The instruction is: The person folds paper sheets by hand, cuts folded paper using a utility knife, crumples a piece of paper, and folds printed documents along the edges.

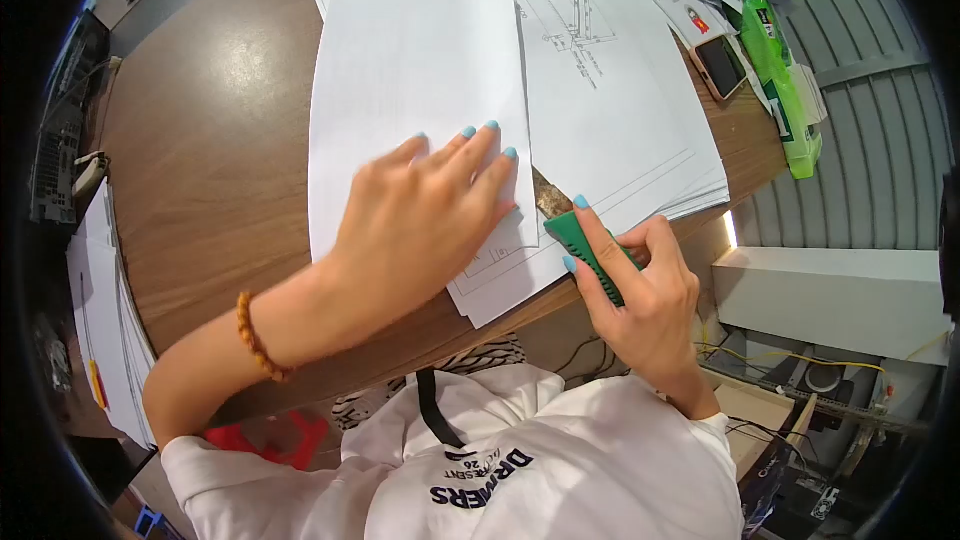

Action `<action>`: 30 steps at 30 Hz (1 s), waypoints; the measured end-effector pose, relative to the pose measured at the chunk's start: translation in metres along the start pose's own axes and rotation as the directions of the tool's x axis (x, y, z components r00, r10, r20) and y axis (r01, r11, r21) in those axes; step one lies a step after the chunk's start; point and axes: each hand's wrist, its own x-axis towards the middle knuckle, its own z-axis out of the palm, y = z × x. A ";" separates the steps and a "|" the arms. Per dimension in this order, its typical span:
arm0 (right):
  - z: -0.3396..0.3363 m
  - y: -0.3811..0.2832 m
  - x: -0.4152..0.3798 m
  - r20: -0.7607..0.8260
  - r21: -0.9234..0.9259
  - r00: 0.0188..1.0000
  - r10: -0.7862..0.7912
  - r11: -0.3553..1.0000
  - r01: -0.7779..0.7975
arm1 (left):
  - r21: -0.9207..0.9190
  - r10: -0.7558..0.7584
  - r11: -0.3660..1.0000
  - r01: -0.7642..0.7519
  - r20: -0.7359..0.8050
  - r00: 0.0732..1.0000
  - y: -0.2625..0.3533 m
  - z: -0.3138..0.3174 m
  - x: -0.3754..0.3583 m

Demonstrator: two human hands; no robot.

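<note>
Gripping the green handle in your closed right hand, index finger along its top, at the right edge of the folded white paper. Your left hand is open, palm down on that paper, fingers a bit apart.

Surface: brown wood-grain counter, rounded edge, bright glare patch upper left. Large line-drawing sheets lie under the paper, stacked at their right edge; a printed corner shows below your left hand. Phone sits at the far right, screen dark, with loose papers and green packets beside it.

Room: grey ridged panel to the right, white ledge below it, yellow cable and dark clutter lower down. On your left, a stack of white sheets and dark equipment. Red item down below the counter, beyond your left sleeve.

Hard to read: the dark, mottled blade runs from the handle to the paper's edge; can't tell whether its tip goes underneath. Your left hand is slightly blurred and covers part of the paper. Drawing text is too small to read. The lens border cuts off both sides; the left equipment is dim.
</note>
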 end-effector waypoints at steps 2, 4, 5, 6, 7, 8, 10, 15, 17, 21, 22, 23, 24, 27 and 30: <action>-0.003 0.002 0.002 0.052 0.038 0.998 -0.031 0.999 0.029 | -0.246 -0.237 0.852 0.462 0.605 0.760 -0.002 -0.031 0.034; -0.006 0.008 0.002 0.067 0.048 0.997 -0.048 0.998 0.045 | -0.185 -0.140 0.964 0.193 0.266 0.954 -0.012 -0.002 0.028; -0.006 0.009 0.002 0.086 0.059 0.995 -0.058 0.997 0.053 | -0.024 0.055 0.998 -0.057 -0.079 0.995 -0.018 0.013 0.022; -0.006 0.010 0.003 0.081 0.064 0.995 -0.055 0.997 0.050 | -0.061 0.036 0.998 -0.035 0.017 0.999 -0.019 0.016 0.021; -0.006 0.011 0.003 0.075 0.063 0.996 -0.057 0.997 0.053 | -0.060 0.041 0.997 -0.040 0.024 0.999 -0.020 0.020 0.019; -0.005 0.012 0.003 0.072 0.063 0.996 -0.059 0.997 0.054 | -0.062 0.036 0.997 -0.035 0.005 0.999 -0.021 0.024 0.018; -0.004 0.016 0.001 0.043 0.069 0.997 -0.067 0.996 0.064 | -0.075 0.022 0.997 -0.022 0.001 1.000 -0.021 0.022 0.019; 0.002 0.020 0.001 -0.033 0.093 0.995 -0.094 0.991 0.097 | -0.081 0.000 0.997 0.004 0.048 0.999 -0.020 0.021 0.019; 0.004 0.019 0.003 -0.050 0.066 0.994 -0.095 0.993 0.098 | -0.074 -0.007 0.997 0.014 0.088 0.996 -0.019 0.020 0.019; 0.005 0.021 0.000 -0.043 0.104 0.997 -0.061 0.992 0.065 | -0.062 -0.005 0.998 0.012 0.110 0.994 -0.019 0.019 0.020; 0.006 0.021 -0.001 -0.051 0.108 0.997 -0.057 0.992 0.062 | -0.068 -0.006 0.998 0.014 0.110 0.994 -0.020 0.019 0.019; 0.007 0.021 -0.001 -0.055 0.111 0.997 -0.053 0.992 0.059 | -0.066 -0.010 0.998 0.017 0.111 0.994 -0.021 0.019 0.019; 0.008 0.021 0.001 -0.052 0.113 0.997 -0.055 0.992 0.061 | -0.063 -0.007 0.998 0.014 0.108 0.994 -0.021 0.019 0.019; 0.011 0.020 0.008 -0.065 0.066 0.997 -0.038 0.997 0.042 | -0.062 0.001 0.998 0.005 0.106 0.994 -0.019 0.020 0.019; 0.014 0.021 0.013 -0.083 0.069 0.995 -0.060 0.995 0.065 | -0.050 -0.001 0.999 0.006 0.102 0.995 -0.020 0.020 0.019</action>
